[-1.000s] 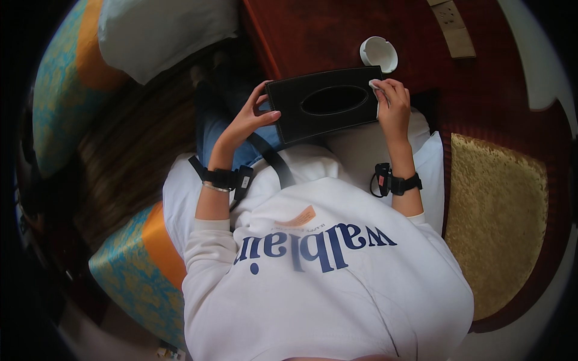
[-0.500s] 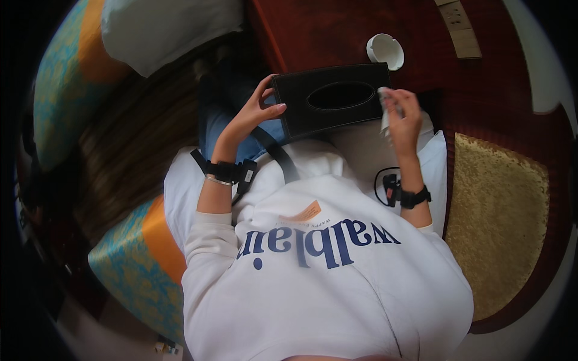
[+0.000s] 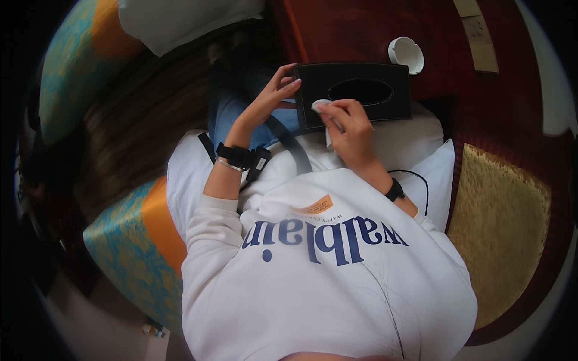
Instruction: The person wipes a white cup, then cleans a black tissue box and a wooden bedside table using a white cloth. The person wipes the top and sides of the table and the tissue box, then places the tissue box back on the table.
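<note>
A black rectangular tissue box [image 3: 316, 81] with white stitching and an oval slot tilts above my lap. My left hand [image 3: 272, 101] grips its left end, thumb on the front face and the fingers behind partly hidden. My right hand [image 3: 354, 131] is closed in a pinch on a wadded white tissue [image 3: 321, 106]. The wad is at the lower left part of the box's face, just below the slot. Whether it presses on the surface, I cannot tell.
A dark red wooden table [image 3: 361, 27] lies beyond the box, with a white round ashtray [image 3: 407, 57] on it. Beige switch panels [image 3: 478, 39] sit farther right. A gold textured seat [image 3: 500, 234] is at right; a patterned teal and orange cover [image 3: 129, 253] at left.
My right hand has moved left with the tissue, from the box's right edge to its lower left face. The box and my left hand appear slightly farther right in view.
</note>
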Demonstrator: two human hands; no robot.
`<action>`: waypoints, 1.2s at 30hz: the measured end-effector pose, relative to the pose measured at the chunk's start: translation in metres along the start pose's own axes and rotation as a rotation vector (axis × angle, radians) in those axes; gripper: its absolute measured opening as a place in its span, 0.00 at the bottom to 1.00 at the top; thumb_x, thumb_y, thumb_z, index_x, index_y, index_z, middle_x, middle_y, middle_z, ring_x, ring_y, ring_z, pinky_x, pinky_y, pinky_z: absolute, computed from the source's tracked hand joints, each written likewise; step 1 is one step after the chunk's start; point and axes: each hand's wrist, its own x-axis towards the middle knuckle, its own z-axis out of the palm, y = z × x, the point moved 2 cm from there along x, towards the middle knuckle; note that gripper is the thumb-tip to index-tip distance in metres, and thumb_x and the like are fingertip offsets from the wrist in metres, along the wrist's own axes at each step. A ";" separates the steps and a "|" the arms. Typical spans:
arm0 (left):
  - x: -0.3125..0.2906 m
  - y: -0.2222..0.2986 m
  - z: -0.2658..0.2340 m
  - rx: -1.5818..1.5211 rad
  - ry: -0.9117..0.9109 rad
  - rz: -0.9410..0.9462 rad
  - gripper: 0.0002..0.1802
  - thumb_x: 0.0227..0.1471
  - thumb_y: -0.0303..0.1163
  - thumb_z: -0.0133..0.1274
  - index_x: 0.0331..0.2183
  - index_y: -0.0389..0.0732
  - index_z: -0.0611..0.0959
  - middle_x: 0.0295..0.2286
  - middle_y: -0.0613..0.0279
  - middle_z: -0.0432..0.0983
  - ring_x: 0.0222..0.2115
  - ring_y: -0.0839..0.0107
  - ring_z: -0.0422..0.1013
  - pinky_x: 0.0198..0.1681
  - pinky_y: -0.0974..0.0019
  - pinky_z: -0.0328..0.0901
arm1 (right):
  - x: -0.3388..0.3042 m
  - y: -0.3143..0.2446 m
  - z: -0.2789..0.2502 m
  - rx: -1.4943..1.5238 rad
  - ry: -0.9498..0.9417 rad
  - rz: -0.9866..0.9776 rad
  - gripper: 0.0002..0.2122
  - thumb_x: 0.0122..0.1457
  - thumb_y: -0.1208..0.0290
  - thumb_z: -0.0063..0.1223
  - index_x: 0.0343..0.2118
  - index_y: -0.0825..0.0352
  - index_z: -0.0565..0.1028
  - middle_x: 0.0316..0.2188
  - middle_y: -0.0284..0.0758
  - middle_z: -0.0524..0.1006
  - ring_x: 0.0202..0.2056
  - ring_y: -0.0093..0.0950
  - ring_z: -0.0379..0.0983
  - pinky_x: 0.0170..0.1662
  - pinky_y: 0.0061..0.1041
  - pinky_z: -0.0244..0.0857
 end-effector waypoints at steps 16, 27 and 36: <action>0.002 0.001 0.000 -0.027 0.021 -0.015 0.33 0.56 0.58 0.42 0.55 0.48 0.63 0.47 0.55 0.65 0.43 0.59 0.69 0.42 0.58 0.70 | 0.031 0.001 0.014 0.070 -0.198 -0.168 0.08 0.47 0.81 0.57 0.31 0.63 0.80 0.29 0.36 0.74 0.33 0.31 0.70 0.34 0.26 0.68; 0.005 -0.002 0.001 -0.027 0.045 -0.025 0.35 0.54 0.62 0.40 0.56 0.50 0.62 0.47 0.56 0.67 0.42 0.59 0.72 0.40 0.55 0.71 | 0.045 -0.007 -0.028 0.260 -0.378 0.062 0.06 0.52 0.76 0.55 0.32 0.63 0.80 0.31 0.37 0.74 0.33 0.31 0.72 0.34 0.26 0.67; 0.002 0.002 0.001 -0.031 0.027 -0.039 0.38 0.52 0.67 0.37 0.54 0.50 0.64 0.45 0.55 0.67 0.40 0.61 0.72 0.44 0.55 0.68 | 0.063 0.003 0.022 0.073 -0.215 -0.129 0.07 0.48 0.80 0.53 0.30 0.64 0.79 0.30 0.36 0.73 0.35 0.34 0.69 0.38 0.30 0.65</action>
